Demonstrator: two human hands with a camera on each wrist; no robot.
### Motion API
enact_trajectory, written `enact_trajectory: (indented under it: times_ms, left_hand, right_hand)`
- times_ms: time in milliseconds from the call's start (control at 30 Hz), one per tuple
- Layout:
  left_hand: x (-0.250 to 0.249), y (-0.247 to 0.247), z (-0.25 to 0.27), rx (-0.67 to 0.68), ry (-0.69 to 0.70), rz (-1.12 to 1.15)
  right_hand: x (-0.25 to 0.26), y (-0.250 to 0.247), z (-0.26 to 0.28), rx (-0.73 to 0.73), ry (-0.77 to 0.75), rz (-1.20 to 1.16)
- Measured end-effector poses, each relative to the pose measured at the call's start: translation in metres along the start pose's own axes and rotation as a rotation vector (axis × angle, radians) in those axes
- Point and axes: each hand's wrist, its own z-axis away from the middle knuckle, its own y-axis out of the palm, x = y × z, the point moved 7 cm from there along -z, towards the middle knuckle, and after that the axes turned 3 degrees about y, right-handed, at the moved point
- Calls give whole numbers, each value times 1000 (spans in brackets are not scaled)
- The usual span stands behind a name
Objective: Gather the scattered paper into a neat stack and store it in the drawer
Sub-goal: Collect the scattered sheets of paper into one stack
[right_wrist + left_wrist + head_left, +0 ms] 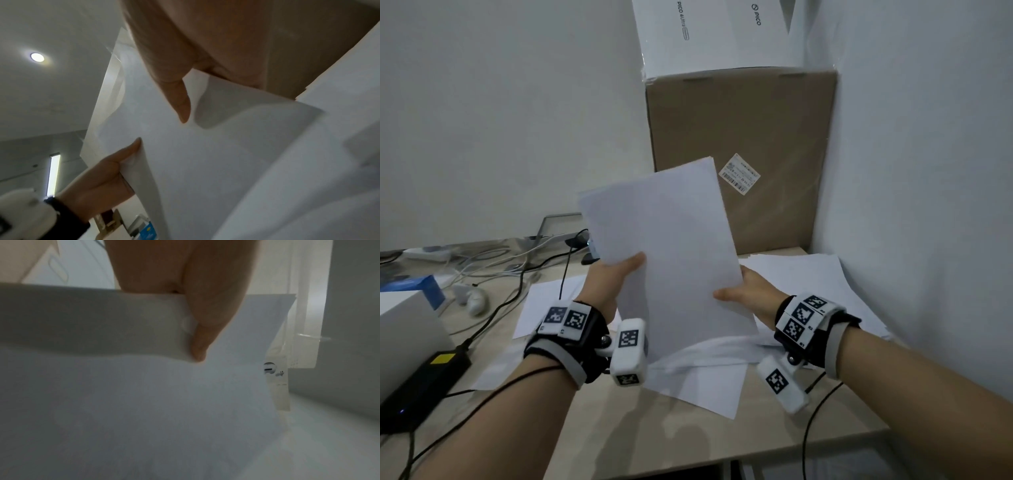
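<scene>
Overhead, both hands held a bundle of white sheets [674,246] clear of the desk [592,425], between the two wrists and above them. The left hand [616,274] pinched the bundle's left long edge, thumb on the near face and fingers hidden behind; the left wrist view showed the thumb [207,321] pressed flat on the paper. The right hand [750,291] gripped the right long edge lower down, thumb across the front; the right wrist view showed that thumb [176,97] pointing along the sheet, the other fingers behind the paper and not visible.

The bundle stood near upright, its long axis running up and away from the hands and leaning slightly left at the top. Its upper short edge pointed toward the cardboard box [743,137] beyond the hands. The edges were not flush; one sheet's corner stepped out at the upper left.

More loose sheets [804,277] lay flat on the desk under and to the right of the right hand, others [544,301] beneath the left wrist. Cables [517,274] and a black power brick [417,387] lay left of the left forearm.
</scene>
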Motion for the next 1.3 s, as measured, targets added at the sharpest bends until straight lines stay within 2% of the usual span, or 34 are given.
enact_trajectory:
  times_ms: [67, 133, 233, 333, 500, 600, 667, 767, 833, 867, 933, 1000, 1100, 1200, 1300]
  left_hand:
    - [1, 9, -4, -4, -10, 37]
    - [5, 27, -5, 59, -27, 48]
    - [20, 57, -1, 175, -81, -52]
    - [46, 59, -2, 130, -154, -171]
    - [98, 39, 2, 23, -277, -403]
    - [112, 23, 1, -21, -287, -611]
    - [119, 12, -1, 18, -297, -772]
    - [125, -4, -3, 36, -328, -922]
    - [127, -15, -5, 7, -363, -964]
    - [130, -20, -6, -7, -391, -975]
    - [134, -25, -7, -17, -435, -1001]
    - [135, -24, -7, -25, -445, -1006]
    - [132, -10, -1, -11, -450, -898]
    - [133, -3, 6, -58, -513, -740]
    - [131, 5, 16, -59, -561, -614]
  right_hand:
    - [-5, -16, 12, -5, 20, 97]
    - [-10, -39, 22, -64, 26, 181]
    - [-18, -85, 33, -274, 37, 239]
    - [-32, -132, 40, -459, 125, 278]
    - [-83, -193, 26, -532, 351, 437]
    - [-106, -206, 18, -502, 434, 580]
    - [-113, -204, 17, -491, 477, 611]
    - [-108, -200, 28, -587, 523, 644]
    - [-94, -196, 36, -671, 492, 731]
    - [-86, -191, 36, -667, 447, 780]
    - [-76, -169, 32, -520, 356, 820]
    - [-72, -135, 28, -303, 294, 722]
    - [-64, -77, 27, 9, 226, 618]
    - [-74, -35, 22, 236, 303, 765]
    - [-96, -22, 15, 312, 387, 952]
